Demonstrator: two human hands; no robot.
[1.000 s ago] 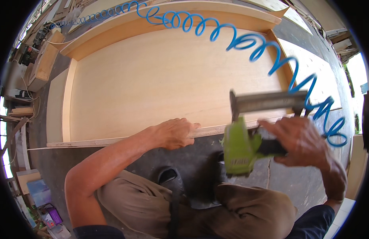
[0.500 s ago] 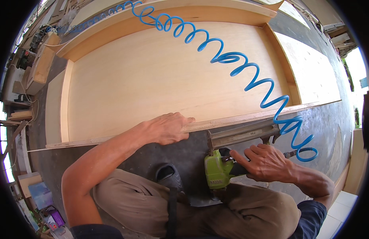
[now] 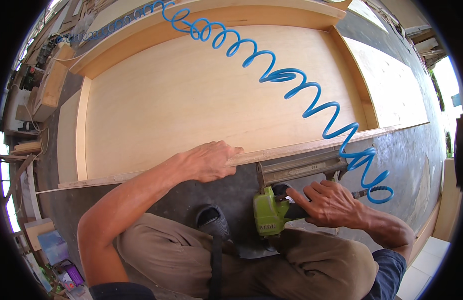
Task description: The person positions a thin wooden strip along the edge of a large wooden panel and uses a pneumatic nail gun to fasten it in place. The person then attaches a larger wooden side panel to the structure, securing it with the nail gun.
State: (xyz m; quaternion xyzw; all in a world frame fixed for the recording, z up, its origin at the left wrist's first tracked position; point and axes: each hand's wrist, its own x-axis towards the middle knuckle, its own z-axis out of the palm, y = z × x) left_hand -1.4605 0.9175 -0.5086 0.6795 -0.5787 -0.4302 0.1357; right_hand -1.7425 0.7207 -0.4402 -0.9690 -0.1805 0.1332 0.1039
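Observation:
My right hand (image 3: 331, 204) is wrapped round the handle of a green pneumatic nail gun (image 3: 269, 215). The gun lies sideways, its long grey magazine (image 3: 304, 169) close beneath the near edge of a shallow wooden frame; whether the two touch I cannot tell. Closed over that edge, left of the gun, is my left hand (image 3: 211, 161), gripping the thin wooden strip (image 3: 276, 154) along the near side. Pale plywood (image 3: 206, 95) fills the frame between its raised sides. From the gun's handle a coiled blue air hose (image 3: 316, 95) runs over the panel to the far left.
Grey concrete floor (image 3: 176, 197) surrounds the frame. A pale board (image 3: 389, 85) lies beyond its right side. To the left stand a wooden box (image 3: 51, 87) and stacked scraps, with a purple package (image 3: 73, 275) lower down. My knees and a dark shoe (image 3: 211, 220) are close below the near edge.
The nail gun and my right hand have shifted slightly left, and the blue hose has swung a little left with them. My left hand keeps its place on the strip.

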